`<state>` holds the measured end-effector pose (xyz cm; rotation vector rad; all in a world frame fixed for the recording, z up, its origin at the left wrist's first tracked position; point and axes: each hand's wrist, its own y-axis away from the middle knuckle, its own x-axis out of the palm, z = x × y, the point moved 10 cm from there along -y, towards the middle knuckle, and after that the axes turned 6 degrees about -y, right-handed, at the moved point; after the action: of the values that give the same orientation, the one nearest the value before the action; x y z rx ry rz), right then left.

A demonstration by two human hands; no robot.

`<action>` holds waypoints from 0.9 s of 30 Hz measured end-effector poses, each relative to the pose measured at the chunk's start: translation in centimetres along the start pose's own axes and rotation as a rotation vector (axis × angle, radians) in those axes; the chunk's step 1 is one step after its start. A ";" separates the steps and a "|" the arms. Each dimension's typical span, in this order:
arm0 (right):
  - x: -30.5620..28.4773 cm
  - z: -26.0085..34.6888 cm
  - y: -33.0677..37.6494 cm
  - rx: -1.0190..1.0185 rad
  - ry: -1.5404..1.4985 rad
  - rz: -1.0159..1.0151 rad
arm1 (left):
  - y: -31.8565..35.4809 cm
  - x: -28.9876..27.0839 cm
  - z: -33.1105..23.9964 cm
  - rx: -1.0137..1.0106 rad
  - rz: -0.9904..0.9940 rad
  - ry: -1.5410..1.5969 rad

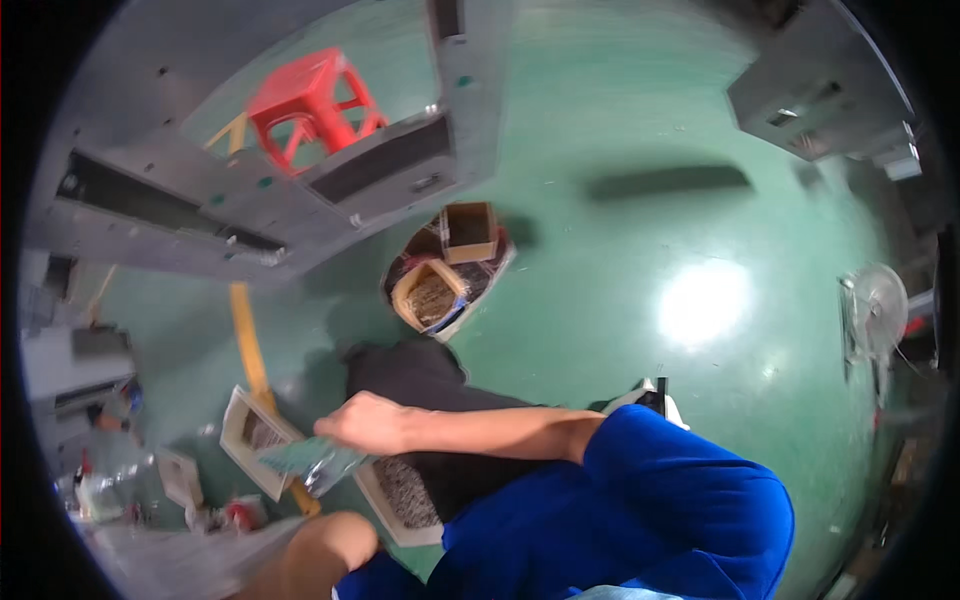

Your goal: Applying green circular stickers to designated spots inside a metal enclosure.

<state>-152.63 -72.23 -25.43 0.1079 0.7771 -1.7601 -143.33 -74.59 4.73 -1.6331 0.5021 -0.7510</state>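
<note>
My right forearm reaches across my lap to the left, and my right hand (365, 424) is closed on a clear plastic bag (318, 463). The bag hangs beneath the fist, smeared by motion; I cannot make out anything in it. It lies in view between a white bin (236, 422) on the left and another white bin (378, 510) by my leg, which holds many small greyish pieces (408, 492). Only part of my left arm (335, 548) shows at the lower edge; the left hand is out of sight.
A grey metal panel frame (330, 225) spans the upper left, with a red stool (310, 100) behind it. Ahead on the green floor, a sack-like holder (495, 270) carries two open boxes. A fan (878, 308) stands at right, a grey cabinet (825, 80) at upper right.
</note>
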 end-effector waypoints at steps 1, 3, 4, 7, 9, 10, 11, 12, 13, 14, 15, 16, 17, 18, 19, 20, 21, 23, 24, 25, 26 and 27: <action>-0.3 -0.5 0.0 0.014 0.066 0.013 | 0.7 -1.3 0.0 0.034 -0.010 0.006; 0.1 -0.3 -1.2 0.010 0.088 0.082 | 2.4 -4.0 0.8 -0.173 -0.291 0.059; 0.1 -0.1 -1.9 -0.027 0.035 0.104 | 3.4 -5.1 2.2 -0.223 -0.201 0.065; 5.7 -8.4 -3.4 0.323 0.221 0.046 | 7.9 -10.5 9.3 -0.503 -0.140 -0.146; 8.9 -4.8 -5.4 0.117 0.293 0.280 | 11.8 -14.6 12.5 -1.009 -0.040 -0.618; 9.5 -3.3 -6.0 -0.011 0.304 0.321 | 14.2 -16.1 13.1 -1.101 0.034 -0.748; 9.0 -3.1 -6.0 -0.092 0.356 0.333 | 17.0 -17.4 15.0 -1.172 0.147 -0.820; 8.5 -2.8 -4.8 -0.260 0.390 0.213 | 21.1 -18.6 16.5 -1.346 0.164 -0.793; 9.7 -2.3 -4.5 -0.246 0.401 0.256 | 25.4 -20.6 16.0 -1.543 0.141 -0.807; 10.3 -2.2 -4.1 -0.230 0.409 0.312 | 30.0 -22.9 15.9 -1.663 0.183 -0.924; 10.6 -2.2 -3.7 -0.210 0.420 0.369 | 33.6 -25.0 15.7 -1.782 0.225 -1.037; 10.7 -2.3 -3.5 -0.191 0.430 0.439 | 35.4 -25.6 15.9 -1.901 0.360 -1.082; 11.4 -1.8 -3.3 -0.179 0.430 0.511 | 37.5 -26.0 15.1 -2.030 0.489 -1.121; 12.2 -1.5 -2.9 -0.170 0.429 0.586 | 37.2 -26.1 15.0 -1.864 0.470 -1.130; 12.2 -2.2 -2.8 -0.149 0.409 0.569 | 36.7 -25.9 15.1 -2.019 0.352 -0.925; 12.8 -1.2 -2.9 -0.169 0.380 0.560 | 37.1 -26.8 15.0 -1.947 0.285 -0.942; 12.7 -2.0 -2.9 -0.157 0.361 0.542 | 34.8 -26.7 15.7 -1.912 0.427 -1.059; 12.3 -2.3 -2.6 -0.140 0.339 0.458 | 33.5 -28.7 15.0 -1.944 0.382 -1.402; 12.4 -1.2 -2.3 -0.209 0.345 0.423 | 34.3 -29.7 13.7 -1.743 0.209 -1.577; 12.5 -1.0 -1.8 -0.232 0.360 0.431 | 35.4 -29.9 13.2 -1.827 0.416 -1.810; 13.2 0.5 -1.4 -0.270 0.364 0.437 | 39.2 -30.3 12.4 -1.958 0.676 -1.933; 12.1 -1.6 -1.2 -0.235 0.413 0.421 | 38.9 -29.2 13.5 -2.131 0.766 -1.829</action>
<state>-158.34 -81.21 -31.55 0.4539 1.1598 -1.2497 -150.89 -52.76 -40.10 -2.4290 0.2664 2.6333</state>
